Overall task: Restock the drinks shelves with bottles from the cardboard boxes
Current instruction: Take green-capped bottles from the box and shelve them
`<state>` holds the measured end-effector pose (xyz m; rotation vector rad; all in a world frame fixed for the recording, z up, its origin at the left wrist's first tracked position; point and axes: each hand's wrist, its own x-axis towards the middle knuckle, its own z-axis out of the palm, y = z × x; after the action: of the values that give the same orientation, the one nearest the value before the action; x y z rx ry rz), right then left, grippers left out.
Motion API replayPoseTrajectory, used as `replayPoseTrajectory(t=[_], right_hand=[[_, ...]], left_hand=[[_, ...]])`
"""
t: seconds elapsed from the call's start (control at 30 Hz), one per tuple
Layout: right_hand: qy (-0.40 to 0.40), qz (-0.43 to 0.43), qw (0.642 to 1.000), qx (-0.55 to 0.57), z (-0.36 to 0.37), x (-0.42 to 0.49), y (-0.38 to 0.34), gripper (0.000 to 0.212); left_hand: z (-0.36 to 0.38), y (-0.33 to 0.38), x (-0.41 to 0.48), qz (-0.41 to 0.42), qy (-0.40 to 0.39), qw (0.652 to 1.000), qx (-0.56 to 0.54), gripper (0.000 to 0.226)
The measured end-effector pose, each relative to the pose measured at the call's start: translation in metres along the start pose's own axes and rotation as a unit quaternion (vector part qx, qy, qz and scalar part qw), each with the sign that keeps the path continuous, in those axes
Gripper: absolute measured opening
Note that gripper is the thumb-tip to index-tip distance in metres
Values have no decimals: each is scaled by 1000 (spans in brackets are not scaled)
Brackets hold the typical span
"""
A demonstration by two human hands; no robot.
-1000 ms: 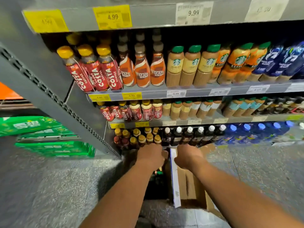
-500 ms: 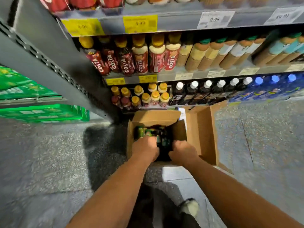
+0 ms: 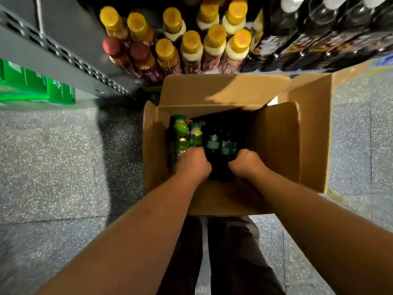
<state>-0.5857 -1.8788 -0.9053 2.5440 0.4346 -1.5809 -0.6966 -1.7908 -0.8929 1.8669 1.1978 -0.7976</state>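
A speckled grey floor [image 3: 53,158] fills most of the view. Green packs [image 3: 36,86] sit at its far left edge, beside a grey perforated shelf upright [image 3: 63,58] running diagonally above the floor. Dark trousers [image 3: 225,256] stand on the floor at the bottom centre.

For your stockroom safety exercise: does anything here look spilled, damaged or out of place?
Nothing stands out. The cardboard box sits open on the floor, its bottles upright, with both hands inside it. No spill shows.
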Motion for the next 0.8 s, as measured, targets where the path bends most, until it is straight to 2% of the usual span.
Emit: replayPoseTrajectory(t=[0.1,0.2,0.27,0.4,0.57,0.67,0.8], right_hand=[[-26,30,999,-5,32,49,4,49],[-51,26,998,10,65,89,13,57],[-58,36,997,45,80,109,20,54],[-30,65,992,108,90,132,32,35],[5,92,983,160,96,132,34,45],[5,96,973,212,93,129,35,50],[-26,110,946,305,84,120,36,55]], left_hand=[[38,-9,47,-52,-26,995,-79,39],[74,-12,82,-68,-24,985,-155,47],[94,-12,100,-85,-19,982,-170,49],[118,-6,122,-111,-8,972,-206,46],[129,1,126,-158,19,963,-217,48],[125,4,128,-178,-17,957,-229,57],[111,0,125,-192,-70,938,-279,55]])
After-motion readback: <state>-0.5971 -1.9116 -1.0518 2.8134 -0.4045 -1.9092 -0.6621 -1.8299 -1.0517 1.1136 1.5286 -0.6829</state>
